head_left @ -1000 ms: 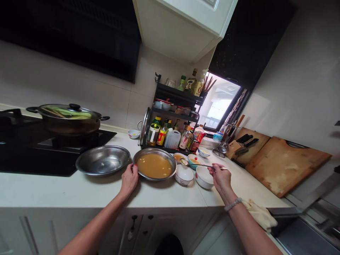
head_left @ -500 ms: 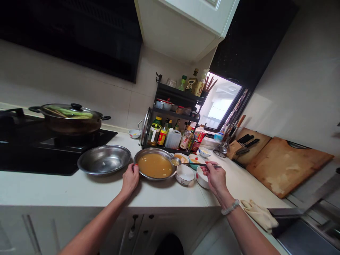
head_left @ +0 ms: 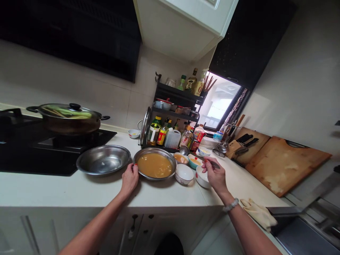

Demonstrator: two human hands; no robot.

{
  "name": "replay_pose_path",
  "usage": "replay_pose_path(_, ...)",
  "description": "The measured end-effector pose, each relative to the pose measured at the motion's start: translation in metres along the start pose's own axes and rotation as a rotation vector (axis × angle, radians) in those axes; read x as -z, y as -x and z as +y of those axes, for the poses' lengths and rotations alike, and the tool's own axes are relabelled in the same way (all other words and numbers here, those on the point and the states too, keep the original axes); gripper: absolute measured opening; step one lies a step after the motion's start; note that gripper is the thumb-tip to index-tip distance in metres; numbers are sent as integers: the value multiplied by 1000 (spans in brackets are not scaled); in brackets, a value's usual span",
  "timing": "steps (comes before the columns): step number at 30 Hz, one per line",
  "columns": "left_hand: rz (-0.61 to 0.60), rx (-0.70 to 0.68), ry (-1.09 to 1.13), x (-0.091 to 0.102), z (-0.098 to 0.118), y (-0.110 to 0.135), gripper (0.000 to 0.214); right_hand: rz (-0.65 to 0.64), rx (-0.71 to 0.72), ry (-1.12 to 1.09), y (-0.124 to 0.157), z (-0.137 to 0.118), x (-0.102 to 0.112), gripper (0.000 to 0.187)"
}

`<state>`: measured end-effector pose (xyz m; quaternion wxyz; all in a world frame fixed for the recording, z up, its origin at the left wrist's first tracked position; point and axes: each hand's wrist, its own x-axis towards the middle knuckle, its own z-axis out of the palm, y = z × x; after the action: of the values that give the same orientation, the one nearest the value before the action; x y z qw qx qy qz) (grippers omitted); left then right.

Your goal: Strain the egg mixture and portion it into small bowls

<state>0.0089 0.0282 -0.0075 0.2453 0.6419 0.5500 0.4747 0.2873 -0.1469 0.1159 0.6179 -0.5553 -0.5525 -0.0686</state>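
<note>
With left hand [head_left: 130, 179], gripping rim of steel basin [head_left: 154, 150] on white counter [head_left: 95, 193]. With right hand [head_left: 215, 175], pinching spoon [head_left: 183, 150], now holding it off basin, near orange-filled bowl [head_left: 180, 159]; apparently leaving load in brown liquid [head_left: 152, 165].

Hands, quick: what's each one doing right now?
Left hand: closed on the rim of the liquid-filled metal bowl.
Right hand: closed around the handle of a spoon.

Rightmost white bowl [head_left: 200, 180] partly hidden behind the right hand [head_left: 216, 176]
</note>
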Motion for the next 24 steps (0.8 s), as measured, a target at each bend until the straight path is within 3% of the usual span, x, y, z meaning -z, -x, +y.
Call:
replay_pose_path(3, -3, 17, 4, 1, 2, 0, 47, 115, -123, 123, -15, 28, 15, 36)
replay_pose_path(8, -9, 25, 5, 2, 3, 0, 47, 167, -302, 242, -26, 66, 31, 35)
replay_pose_path(14, -1, 21, -2, 0, 1, 0, 46, 227, -443, 138, -23, 82, 27, 18)
replay_pose_path(17, 3, 13, -5, 0, 1, 0, 46, 327, -514, 92, -24, 92, 25, 12)
replay_pose_path(24, 16, 13, -1, 0, 1, -1, 45, 543, -582, -78, -33, 104, 32, 16)
